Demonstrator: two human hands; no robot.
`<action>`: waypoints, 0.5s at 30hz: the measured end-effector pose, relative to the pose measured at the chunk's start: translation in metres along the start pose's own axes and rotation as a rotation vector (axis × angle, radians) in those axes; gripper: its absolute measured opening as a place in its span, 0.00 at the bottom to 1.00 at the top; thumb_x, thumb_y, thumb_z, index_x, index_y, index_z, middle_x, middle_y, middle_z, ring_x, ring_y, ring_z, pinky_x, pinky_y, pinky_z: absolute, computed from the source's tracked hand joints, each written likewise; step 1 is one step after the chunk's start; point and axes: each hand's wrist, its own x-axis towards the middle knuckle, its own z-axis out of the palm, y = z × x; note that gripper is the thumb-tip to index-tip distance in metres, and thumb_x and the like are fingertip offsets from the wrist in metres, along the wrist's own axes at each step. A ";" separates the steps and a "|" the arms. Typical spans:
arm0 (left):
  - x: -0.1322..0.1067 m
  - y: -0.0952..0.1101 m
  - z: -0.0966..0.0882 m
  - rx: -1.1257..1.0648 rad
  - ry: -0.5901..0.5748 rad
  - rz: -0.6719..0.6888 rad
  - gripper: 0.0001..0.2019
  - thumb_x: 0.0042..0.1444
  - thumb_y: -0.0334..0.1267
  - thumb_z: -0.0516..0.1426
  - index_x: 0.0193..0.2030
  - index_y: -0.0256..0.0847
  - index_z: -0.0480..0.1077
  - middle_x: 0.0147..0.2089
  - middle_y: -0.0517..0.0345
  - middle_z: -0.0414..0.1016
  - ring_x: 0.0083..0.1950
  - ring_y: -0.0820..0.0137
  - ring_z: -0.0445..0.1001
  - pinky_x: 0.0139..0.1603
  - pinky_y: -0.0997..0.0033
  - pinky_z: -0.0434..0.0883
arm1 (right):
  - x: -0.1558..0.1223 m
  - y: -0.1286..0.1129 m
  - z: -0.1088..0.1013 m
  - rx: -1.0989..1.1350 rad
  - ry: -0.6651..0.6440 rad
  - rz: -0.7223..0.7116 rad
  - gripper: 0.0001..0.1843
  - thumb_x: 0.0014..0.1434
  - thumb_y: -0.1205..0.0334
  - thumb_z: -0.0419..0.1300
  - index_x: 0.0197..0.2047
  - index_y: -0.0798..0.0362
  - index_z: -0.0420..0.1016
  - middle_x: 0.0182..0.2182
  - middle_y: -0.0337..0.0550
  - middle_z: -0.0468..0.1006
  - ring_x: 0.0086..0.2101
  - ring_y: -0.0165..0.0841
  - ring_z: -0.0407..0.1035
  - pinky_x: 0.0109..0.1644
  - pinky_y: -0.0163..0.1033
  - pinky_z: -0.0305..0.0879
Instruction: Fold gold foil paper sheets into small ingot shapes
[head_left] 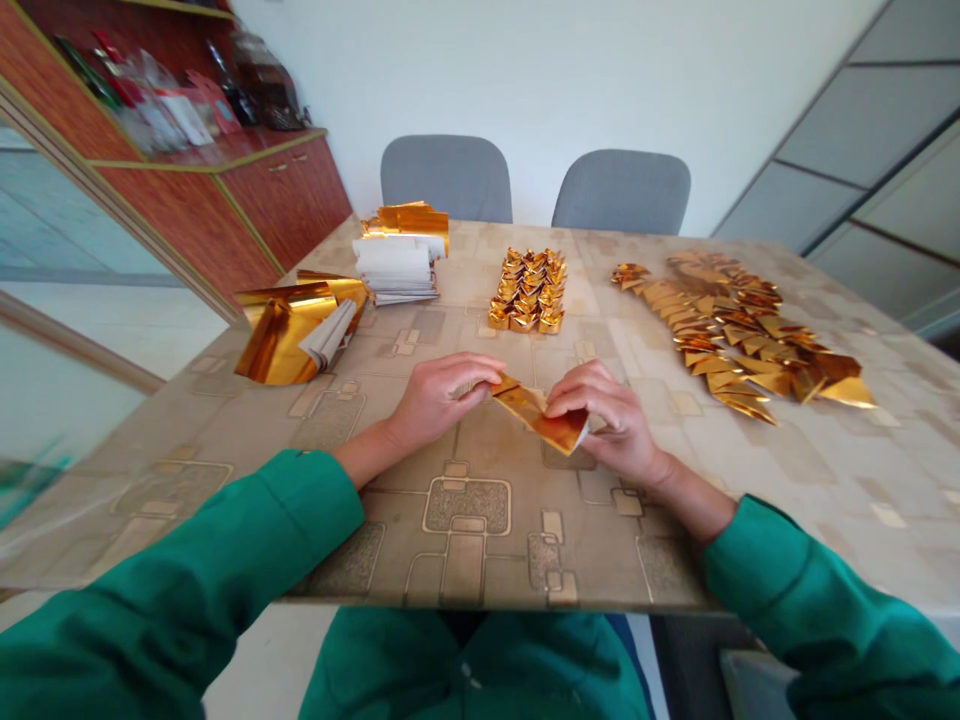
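Observation:
Between my hands, just above the patterned tablecloth, is a partly folded sheet of gold foil paper (536, 412). My left hand (442, 395) pinches its narrow left end between thumb and fingers. My right hand (611, 415) grips the wider right end, thumb underneath and fingers on top, where a bit of white backing shows. Beyond my hands stands a block of folded gold paper pieces (527, 290) set in rows. Off to the right lie overlapping lines of pointed gold folded pieces (720, 320).
At the left, curled gold foil sheets (289, 330) lie near a stack of white-backed sheets (397, 265). Two grey chairs (446, 178) stand behind the table (465, 560). A wooden cabinet (225, 200) with bottles is at the far left.

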 end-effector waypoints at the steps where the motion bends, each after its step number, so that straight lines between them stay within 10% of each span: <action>1: 0.002 -0.002 0.002 -0.006 -0.015 0.059 0.06 0.62 0.29 0.56 0.39 0.38 0.75 0.45 0.51 0.81 0.45 0.71 0.78 0.47 0.69 0.74 | -0.001 0.000 0.000 0.011 -0.059 -0.063 0.04 0.64 0.61 0.60 0.40 0.51 0.74 0.35 0.43 0.78 0.38 0.34 0.70 0.45 0.44 0.64; 8: 0.005 -0.007 0.006 -0.026 -0.413 0.321 0.12 0.66 0.31 0.52 0.38 0.37 0.77 0.43 0.47 0.80 0.48 0.66 0.75 0.50 0.65 0.72 | -0.006 -0.012 0.011 0.024 -0.551 -0.174 0.12 0.67 0.63 0.53 0.48 0.53 0.76 0.43 0.45 0.79 0.47 0.37 0.67 0.53 0.46 0.60; 15: 0.005 -0.017 0.006 -0.037 -0.520 0.307 0.12 0.66 0.32 0.51 0.44 0.38 0.77 0.48 0.50 0.80 0.50 0.65 0.75 0.55 0.62 0.71 | -0.006 -0.009 0.021 0.039 -0.589 -0.096 0.15 0.68 0.58 0.54 0.55 0.48 0.74 0.44 0.42 0.78 0.49 0.34 0.67 0.56 0.45 0.59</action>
